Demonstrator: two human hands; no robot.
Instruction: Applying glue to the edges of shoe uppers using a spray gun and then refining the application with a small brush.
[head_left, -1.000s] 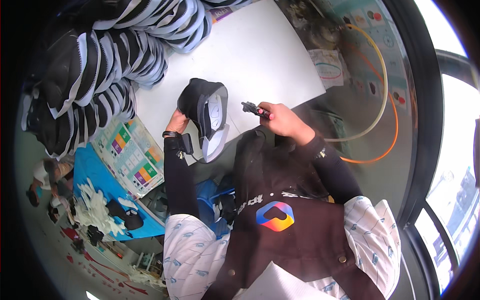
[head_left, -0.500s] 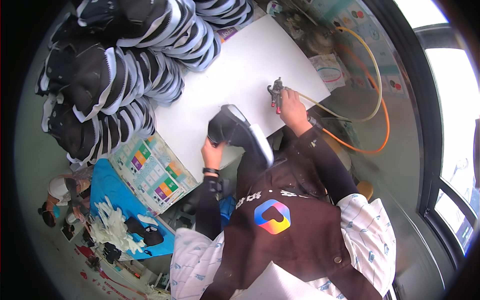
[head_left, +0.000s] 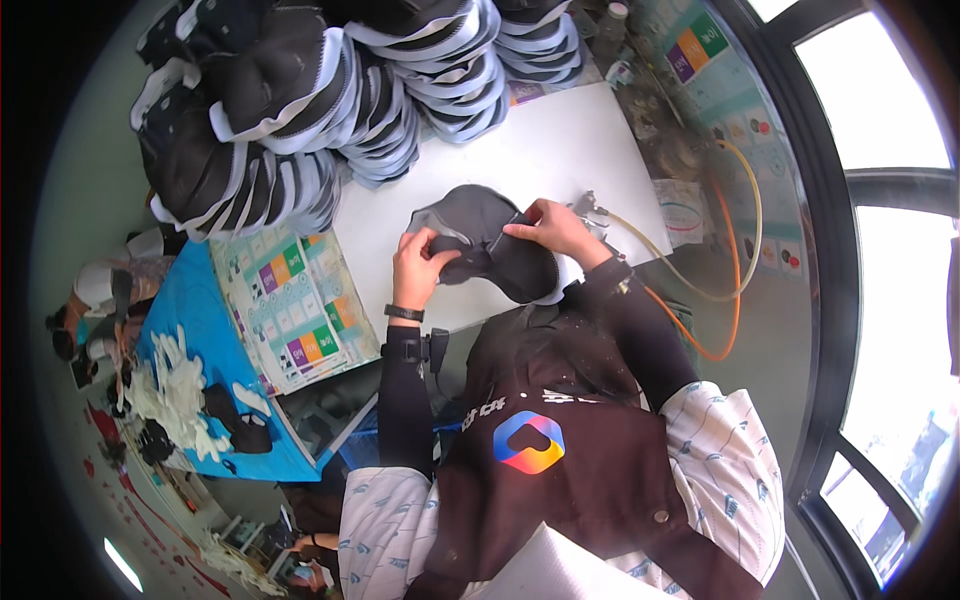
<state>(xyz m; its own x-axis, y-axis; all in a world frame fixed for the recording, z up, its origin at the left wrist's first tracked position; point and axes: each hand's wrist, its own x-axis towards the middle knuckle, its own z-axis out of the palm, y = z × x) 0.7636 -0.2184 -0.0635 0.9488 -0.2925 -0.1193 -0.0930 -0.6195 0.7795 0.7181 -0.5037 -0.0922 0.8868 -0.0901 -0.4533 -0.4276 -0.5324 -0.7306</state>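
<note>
A black moulded bra [head_left: 475, 210], its two cups joined in the middle, is held over the near part of the white tabletop. My left hand [head_left: 414, 268] pinches its left cup near the centre. With thumb and fingers, my right hand [head_left: 556, 230] grips the fabric at the top of the right cup. Pale lining shows along the lower right edge. Just beyond my right hand lies a small metal spray gun [head_left: 588, 204] with a hose; it is partly hidden by the hand.
Tall stacks of black cups with pale blue edges [head_left: 290, 100] crowd the far left of the white table [head_left: 620, 140]. Yellow [head_left: 757, 200] and orange [head_left: 738, 290] hoses loop at the right, near a window. A blue table [head_left: 190, 310] at left bears white pieces.
My right hand has let go of the spray gun and taken hold of the bra. The bra, folded before in my left hand, is now spread out between both hands.
</note>
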